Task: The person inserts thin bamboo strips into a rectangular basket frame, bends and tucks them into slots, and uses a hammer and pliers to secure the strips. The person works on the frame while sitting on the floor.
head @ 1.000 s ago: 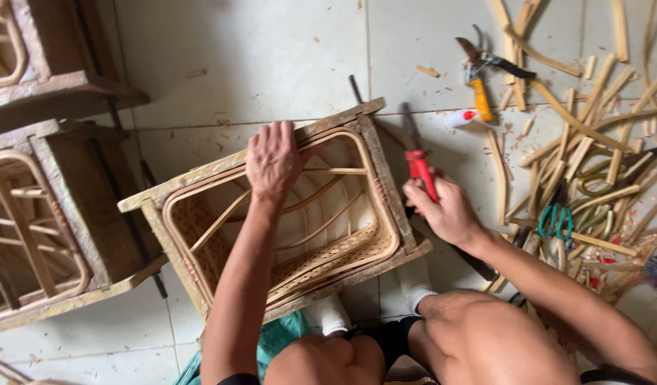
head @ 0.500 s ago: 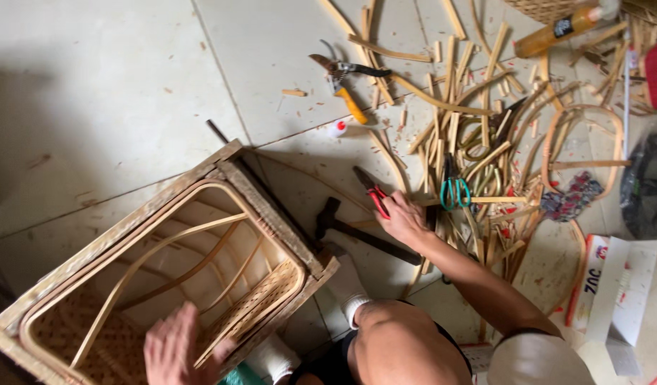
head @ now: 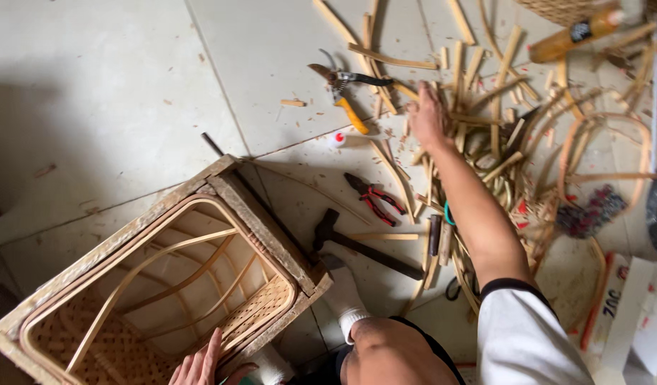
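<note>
**Reaching into the cane pile**

Pale tiled floor, littered with chips. Right hand point(head: 427, 117) stretched out over the strip pile point(head: 499, 142), fingers point(head: 417, 114) spread loose, touching strips, none clearly gripped. Left hand point(head: 200, 363) low at the frame edge, fingers flat against the basket point(head: 164, 285) rim, gripping nothing visible. Red pliers point(head: 375, 199) and hammer point(head: 364, 246) lying loose near the knee, pruners point(head: 342, 89) beyond. Basket weave filled along the bottom and one side; bent ribs inside bare, so much apparently left to weave. Left hand cropped; basket's far corner cut off; right-hand clutter hard to make out.
</note>
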`<state>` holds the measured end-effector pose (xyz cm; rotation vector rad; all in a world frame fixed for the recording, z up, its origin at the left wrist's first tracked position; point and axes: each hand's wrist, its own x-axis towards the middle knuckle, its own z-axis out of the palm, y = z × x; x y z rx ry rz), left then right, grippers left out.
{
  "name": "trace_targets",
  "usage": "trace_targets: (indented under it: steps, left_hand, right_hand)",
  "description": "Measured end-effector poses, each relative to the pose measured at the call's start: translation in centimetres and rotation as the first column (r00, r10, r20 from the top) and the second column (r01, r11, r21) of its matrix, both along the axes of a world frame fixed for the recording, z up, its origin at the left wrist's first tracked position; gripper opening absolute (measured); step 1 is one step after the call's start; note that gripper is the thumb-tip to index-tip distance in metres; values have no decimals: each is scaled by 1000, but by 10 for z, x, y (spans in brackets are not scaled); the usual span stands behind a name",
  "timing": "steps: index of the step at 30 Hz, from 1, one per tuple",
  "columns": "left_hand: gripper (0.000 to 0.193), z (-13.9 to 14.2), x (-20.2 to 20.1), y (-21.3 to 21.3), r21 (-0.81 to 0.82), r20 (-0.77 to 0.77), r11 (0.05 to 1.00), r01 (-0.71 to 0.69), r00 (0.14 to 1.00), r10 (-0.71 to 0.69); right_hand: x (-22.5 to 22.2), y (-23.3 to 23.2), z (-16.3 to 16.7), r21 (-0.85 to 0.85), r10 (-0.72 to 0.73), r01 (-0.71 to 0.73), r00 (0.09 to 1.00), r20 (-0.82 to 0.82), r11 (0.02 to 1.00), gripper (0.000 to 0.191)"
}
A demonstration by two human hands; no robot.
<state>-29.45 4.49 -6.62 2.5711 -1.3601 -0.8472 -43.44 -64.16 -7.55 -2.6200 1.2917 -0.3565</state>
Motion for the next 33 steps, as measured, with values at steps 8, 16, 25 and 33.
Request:
trace_targets:
  steps: [8,16,25,33]
  left_hand:
    - [61,64,19,-16,-661,229,695,-284,805,547]
    - [65,55,55,19,-255,-100,135,-957,165,981]
    - [49,41,63,22,-475,-21,131,-870,159,987]
    - [45,45,77,17,-501,-40,101,-860,139,989]
  right_hand:
    - [-18,-57,-15,-312,-29,-16,990,-139,950,21]
    - [117,31,152,-79,621,-662,647,443,745,40]
    - [327,397,176,303,611,-854,-21,791,-422,34]
    - [350,484,121,607,793,-682,63,606,-409,42]
